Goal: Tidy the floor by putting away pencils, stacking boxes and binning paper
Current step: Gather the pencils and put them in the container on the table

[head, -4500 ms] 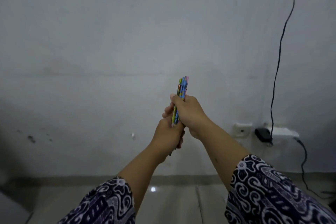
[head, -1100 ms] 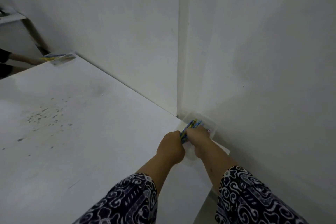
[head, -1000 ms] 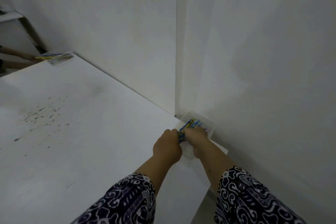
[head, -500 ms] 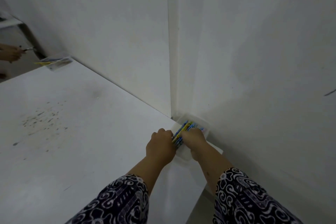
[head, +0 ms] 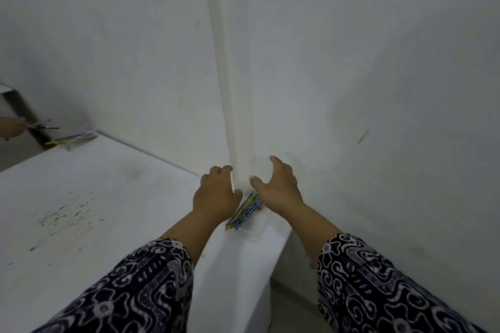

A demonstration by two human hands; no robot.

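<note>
A: Where are the pencils (head: 244, 210)?

B: Just below the middle of the frame, a coloured bundle lying in a clear shallow tray (head: 253, 234) on the white table (head: 81, 211), tucked into the corner where the two walls meet. They lie slanted, tips running from lower left to upper right.

A: Is anyone holding them?

B: No. The left hand (head: 216, 194) sits just left of the bundle with its fingers curled loosely, knuckles up, gripping nothing that I can see. Its heel is right beside the pencils; whether it touches them I cannot tell.

A: And the other one?

B: The right hand (head: 278, 184) hangs just right of and above the bundle, fingers spread and empty, thumb pointing toward the left hand. Both wrists come out of dark patterned sleeves (head: 378, 286) at the bottom of the frame.

A: Anything else on the table?

B: At the far left edge of the frame, on the table's far corner, lies another flat clear tray (head: 73, 139) with something yellow and blue in it. Beside it another person's hand (head: 10, 127) holds a thin dark stick, too blurred to name. The tabletop has a scatter of dark specks at lower left.

A: What is behind the pencils?

B: A pale vertical strip (head: 230, 89) runs up the wall corner from just behind the tray.
</note>
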